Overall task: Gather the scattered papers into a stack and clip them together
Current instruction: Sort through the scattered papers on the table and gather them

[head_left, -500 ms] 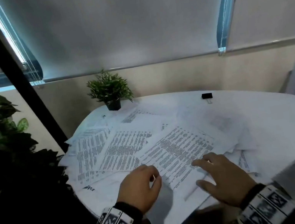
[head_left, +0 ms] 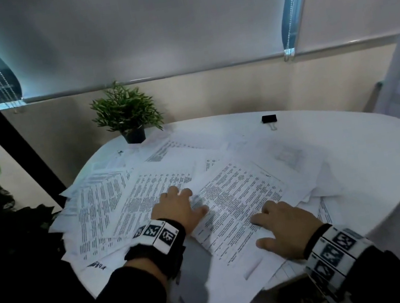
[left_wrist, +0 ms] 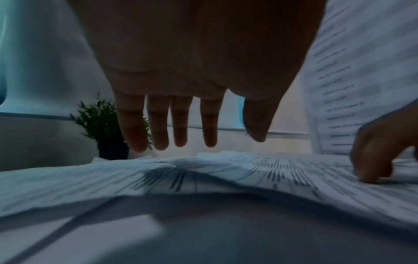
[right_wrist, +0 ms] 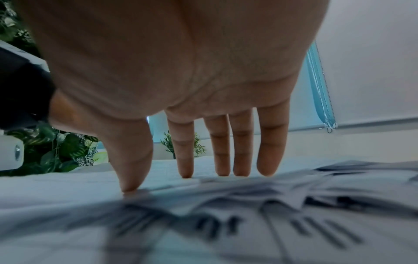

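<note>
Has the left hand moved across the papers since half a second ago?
Yes. The left hand has reached farther across the scattered printed papers, toward the small potted green plant, with fingers straight.

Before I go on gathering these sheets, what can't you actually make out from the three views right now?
- How many papers there are: head view, overlapping sheets hide those beneath.
- The printed text: too small in the head view, blurred in both wrist views.
- Whether the left hand touches the sheets: in the left wrist view its fingertips show above them, contact unclear.
- The binder clip: small in the head view, absent from both wrist views.
- The table's near edge: covered by overhanging sheets.
</note>
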Demonstrator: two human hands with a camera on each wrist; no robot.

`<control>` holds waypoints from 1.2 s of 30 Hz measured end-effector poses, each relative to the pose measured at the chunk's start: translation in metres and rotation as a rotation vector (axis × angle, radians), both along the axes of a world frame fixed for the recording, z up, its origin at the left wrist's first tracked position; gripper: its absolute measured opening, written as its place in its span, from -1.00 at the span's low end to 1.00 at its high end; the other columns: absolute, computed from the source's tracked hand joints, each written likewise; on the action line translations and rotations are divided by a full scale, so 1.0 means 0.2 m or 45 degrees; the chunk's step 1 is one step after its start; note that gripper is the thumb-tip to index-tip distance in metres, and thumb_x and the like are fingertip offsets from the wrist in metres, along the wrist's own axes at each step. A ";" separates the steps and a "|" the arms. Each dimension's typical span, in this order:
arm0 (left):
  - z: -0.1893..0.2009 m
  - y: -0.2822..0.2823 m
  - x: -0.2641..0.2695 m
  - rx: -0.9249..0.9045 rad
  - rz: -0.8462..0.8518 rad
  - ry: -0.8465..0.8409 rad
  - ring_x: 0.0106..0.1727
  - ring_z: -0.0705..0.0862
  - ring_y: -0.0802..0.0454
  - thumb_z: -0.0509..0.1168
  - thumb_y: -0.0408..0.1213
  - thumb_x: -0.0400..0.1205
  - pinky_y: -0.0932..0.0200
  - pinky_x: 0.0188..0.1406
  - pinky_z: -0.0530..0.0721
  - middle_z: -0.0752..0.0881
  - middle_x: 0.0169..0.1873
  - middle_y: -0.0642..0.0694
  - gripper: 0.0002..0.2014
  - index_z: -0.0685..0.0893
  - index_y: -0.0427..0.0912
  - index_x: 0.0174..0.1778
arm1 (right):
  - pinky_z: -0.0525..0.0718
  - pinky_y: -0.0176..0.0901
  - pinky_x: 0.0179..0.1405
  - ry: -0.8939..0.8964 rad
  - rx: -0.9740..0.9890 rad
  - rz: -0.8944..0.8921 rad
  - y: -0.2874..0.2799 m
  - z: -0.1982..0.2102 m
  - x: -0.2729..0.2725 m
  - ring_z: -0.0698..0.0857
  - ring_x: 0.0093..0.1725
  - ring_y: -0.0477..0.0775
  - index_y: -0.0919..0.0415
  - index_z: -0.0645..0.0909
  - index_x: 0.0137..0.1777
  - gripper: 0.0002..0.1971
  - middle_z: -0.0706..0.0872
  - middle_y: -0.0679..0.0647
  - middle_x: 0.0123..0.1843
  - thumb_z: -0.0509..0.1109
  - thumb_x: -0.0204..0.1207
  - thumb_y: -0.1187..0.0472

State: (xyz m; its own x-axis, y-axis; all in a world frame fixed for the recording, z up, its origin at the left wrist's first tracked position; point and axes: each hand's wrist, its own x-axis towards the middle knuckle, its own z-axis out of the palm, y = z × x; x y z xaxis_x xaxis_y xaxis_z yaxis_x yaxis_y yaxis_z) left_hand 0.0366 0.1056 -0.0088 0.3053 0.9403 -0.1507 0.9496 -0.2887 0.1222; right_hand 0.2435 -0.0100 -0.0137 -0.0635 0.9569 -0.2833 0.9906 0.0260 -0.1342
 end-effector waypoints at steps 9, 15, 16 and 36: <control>-0.07 -0.03 0.00 -0.124 0.138 -0.025 0.42 0.46 -0.13 0.36 0.20 0.48 -0.14 0.37 0.53 0.47 0.42 -0.13 -0.25 0.35 -0.09 0.52 | 0.48 -0.01 0.27 -0.008 0.021 0.035 -0.04 -0.01 0.02 0.38 0.39 0.05 -0.16 0.37 0.46 -0.51 0.38 -0.02 0.38 0.22 0.54 -0.21; -0.03 -0.04 -0.01 -0.128 0.145 -0.164 0.27 0.59 -0.08 0.38 0.16 0.50 0.01 0.22 0.62 0.59 0.27 -0.09 -0.37 0.45 -0.08 0.40 | 0.50 -0.02 0.26 0.018 0.039 0.043 -0.05 -0.01 0.03 0.38 0.37 0.03 -0.17 0.38 0.46 -0.51 0.38 -0.03 0.36 0.23 0.54 -0.21; -0.02 -0.04 -0.01 -0.122 0.134 -0.171 0.25 0.60 -0.06 0.34 0.16 0.53 0.04 0.18 0.62 0.60 0.26 -0.09 -0.40 0.45 -0.08 0.41 | 0.49 -0.03 0.27 0.019 0.035 0.041 -0.05 -0.01 0.03 0.37 0.38 0.04 -0.17 0.37 0.46 -0.51 0.38 -0.03 0.37 0.22 0.55 -0.20; 0.00 0.13 -0.02 -0.217 0.108 -0.492 -0.34 0.62 0.12 0.29 -0.09 0.61 0.25 -0.42 0.43 0.67 -0.28 0.06 -0.91 0.54 0.01 -0.10 | 0.72 -0.07 -0.22 0.018 -0.053 0.044 -0.03 0.05 0.03 0.68 0.07 -0.10 -0.29 0.51 0.24 -0.45 0.60 -0.15 0.17 0.10 0.24 -0.36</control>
